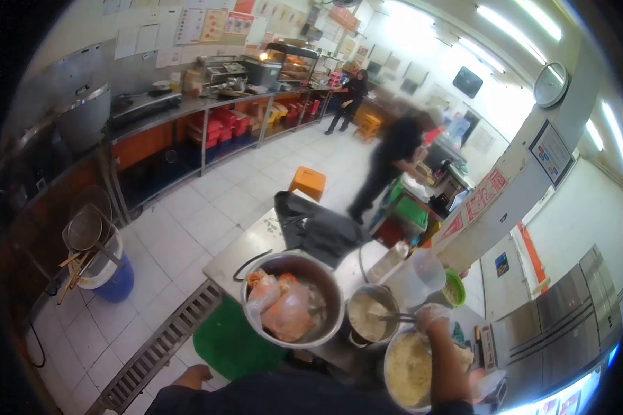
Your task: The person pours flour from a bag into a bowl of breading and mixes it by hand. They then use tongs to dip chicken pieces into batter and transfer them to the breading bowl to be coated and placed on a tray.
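Observation:
My right hand, in a clear plastic glove, is closed around dark tongs. The tongs reach left into a small metal pot of pale, lumpy food. Below my right forearm stands a larger metal bowl filled with a pale, flour-like mass. To the left, a big metal pot holds bags of raw-looking meat. My left hand is low beside my body, its fingers curled and nothing visible in them.
Black plastic lies on the metal table. A clear plastic container and a green basket stand behind the pots. A blue bucket with strainers is at left, beyond a floor drain. Two people are farther back.

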`<state>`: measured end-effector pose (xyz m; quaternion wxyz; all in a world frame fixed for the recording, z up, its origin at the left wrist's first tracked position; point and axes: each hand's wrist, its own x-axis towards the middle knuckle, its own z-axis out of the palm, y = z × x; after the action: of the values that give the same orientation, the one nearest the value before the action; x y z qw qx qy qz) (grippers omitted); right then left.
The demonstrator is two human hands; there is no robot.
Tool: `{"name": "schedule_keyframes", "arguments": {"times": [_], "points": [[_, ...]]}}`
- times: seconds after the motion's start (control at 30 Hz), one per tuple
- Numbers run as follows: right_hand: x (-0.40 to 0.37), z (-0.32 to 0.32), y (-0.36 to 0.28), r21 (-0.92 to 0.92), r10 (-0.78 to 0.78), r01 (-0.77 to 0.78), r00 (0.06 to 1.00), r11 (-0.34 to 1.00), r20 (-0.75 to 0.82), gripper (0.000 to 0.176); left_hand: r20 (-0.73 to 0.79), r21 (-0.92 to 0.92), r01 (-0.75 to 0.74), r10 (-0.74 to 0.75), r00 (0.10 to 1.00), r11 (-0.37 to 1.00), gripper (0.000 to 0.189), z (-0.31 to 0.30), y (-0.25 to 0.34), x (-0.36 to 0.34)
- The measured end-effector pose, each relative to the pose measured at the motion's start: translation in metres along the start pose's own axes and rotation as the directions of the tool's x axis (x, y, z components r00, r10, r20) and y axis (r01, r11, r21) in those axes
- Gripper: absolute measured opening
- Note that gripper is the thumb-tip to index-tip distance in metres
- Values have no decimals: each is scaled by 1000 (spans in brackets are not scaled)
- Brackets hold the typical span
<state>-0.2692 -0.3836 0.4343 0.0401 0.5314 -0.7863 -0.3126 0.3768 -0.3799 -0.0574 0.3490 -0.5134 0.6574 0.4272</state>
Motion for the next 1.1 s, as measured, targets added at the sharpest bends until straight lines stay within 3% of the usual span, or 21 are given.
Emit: {"name": "schedule_keyframes", "arguments": {"times": [0.07, 0.1, 0.17, 0.27, 0.4, 0.47, 0.5, 0.57, 0.63, 0.73, 0.83, 0.9, 1.07, 1.1], "points": [[1, -4, -21, -46, 16, -15, 1000, 999, 24, 29, -157, -10, -34, 32, 987, 999, 40, 0, 0, 0], [2, -2, -34, -42, 17, -16, 1000, 999, 27, 29, -156, -5, -32, 30, 987, 999, 40, 0, 1, 1], [6, 5, -57, -24, 28, -27, 998, 999, 61, 29, -386, -64, -293, 247, 889, 954, 40, 13, 0, 32], [-1, 9, -64, 121, -30, 16, 993, 993, 118, 30, -310, 58, -252, 257, 915, 966, 40, 2, 18, 50], [24, 56, -23, 153, -73, 47, 983, 987, 167, 31, -232, 226, -291, 342, 911, 930, 39, -3, 39, 66], [23, 57, -23, 176, -20, 8, 998, 984, 65, 32, -428, 157, -340, 374, 823, 927, 40, 1, 38, 50], [21, 53, -32, 110, -28, 20, 997, 994, 75, 30, -366, 96, -321, 334, 869, 942, 40, 1, 38, 47], [18, 63, -46, 231, 49, -35, 997, 972, -55, 29, -220, 73, -283, 292, 931, 956, 41, 6, 27, 41], [30, 94, -44, 150, -55, 79, 986, 986, -159, 32, -199, 66, -193, 203, 959, 979, 42, 15, 16, 51], [23, 71, -30, 162, -123, 103, 985, 981, 118, 31, -167, 93, -87, 101, 981, 992, 44, 22, -2, 39], [21, 64, -15, 195, -190, 145, 954, 970, 233, 28, -197, 1, -112, 110, 974, 994, 44, 18, -3, 17], [17, 59, -18, 88, -3, 6, 999, 996, -42, 23, -181, 5, -105, 104, 978, 994, 44, 12, 10, 1], [4, 22, -20, 80, -36, 42, 997, 996, -69, 21, -159, 23, -75, 77, 984, 997, 44, -24, 62, -50], [3, 17, -15, 102, -75, 82, 995, 991, -69, 21, -224, -29, -136, 126, 966, 990, 43, -24, 69, -46]]}}
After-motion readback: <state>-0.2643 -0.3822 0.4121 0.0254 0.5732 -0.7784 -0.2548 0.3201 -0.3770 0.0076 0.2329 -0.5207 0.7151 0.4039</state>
